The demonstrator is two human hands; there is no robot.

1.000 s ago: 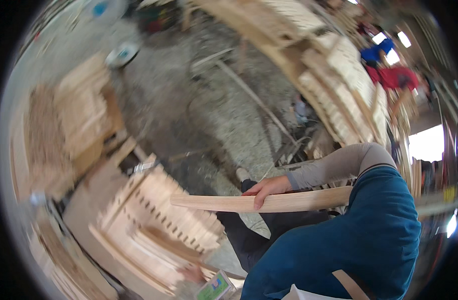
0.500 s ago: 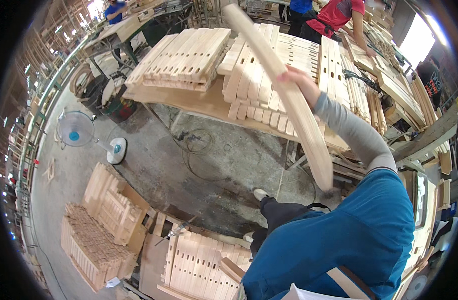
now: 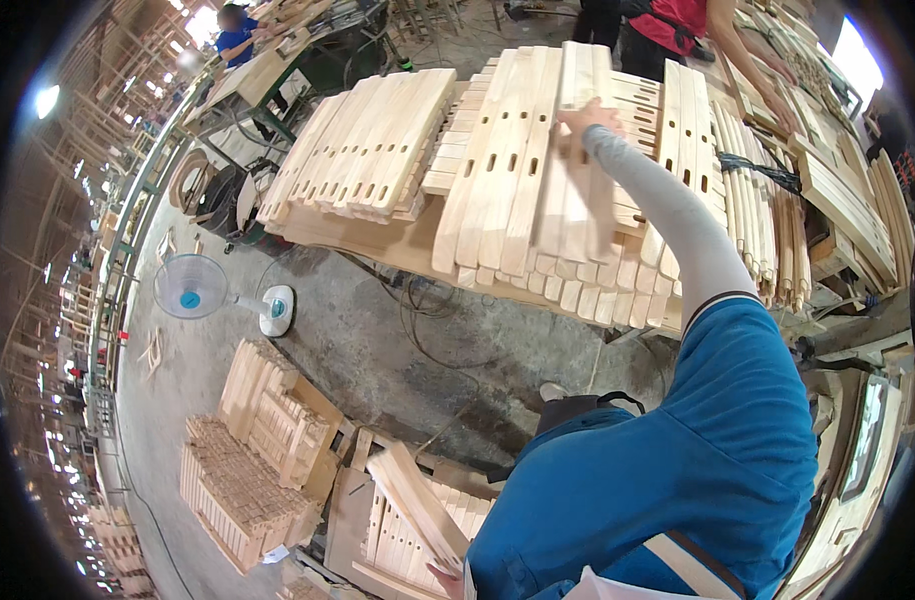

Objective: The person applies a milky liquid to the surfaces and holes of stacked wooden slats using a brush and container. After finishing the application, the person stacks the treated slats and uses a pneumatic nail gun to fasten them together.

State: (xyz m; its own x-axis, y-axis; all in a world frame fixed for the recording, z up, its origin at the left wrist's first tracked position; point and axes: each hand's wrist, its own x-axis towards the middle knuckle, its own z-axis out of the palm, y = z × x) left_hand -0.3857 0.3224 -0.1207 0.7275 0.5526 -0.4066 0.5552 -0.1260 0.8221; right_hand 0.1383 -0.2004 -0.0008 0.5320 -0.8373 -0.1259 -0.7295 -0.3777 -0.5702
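My right arm reaches out over the work table. My right hand (image 3: 589, 122) is closed around the upper part of a pale wooden slat (image 3: 577, 210), which lies on a stack of similar slats; the slat is slightly blurred. Beside it, to the left, are wooden slats with oval slots (image 3: 497, 160). At the bottom, my left hand (image 3: 445, 580) shows only in part, its fingers against the lower end of another wooden slat (image 3: 413, 500). That slat is tilted above a lower pile of slotted slats (image 3: 387, 535).
Another slat stack (image 3: 377, 140) covers the table's left part. A standing fan (image 3: 191, 286) and piled wooden parts (image 3: 247, 480) are on the floor at left. Bundled rods (image 3: 757, 200) lie at right. A person in red (image 3: 667, 25) works across the table.
My right hand has lowered the slat from mid-air onto the stack. The slat at my left hand has risen and come further into view. The whole view has shifted slightly.
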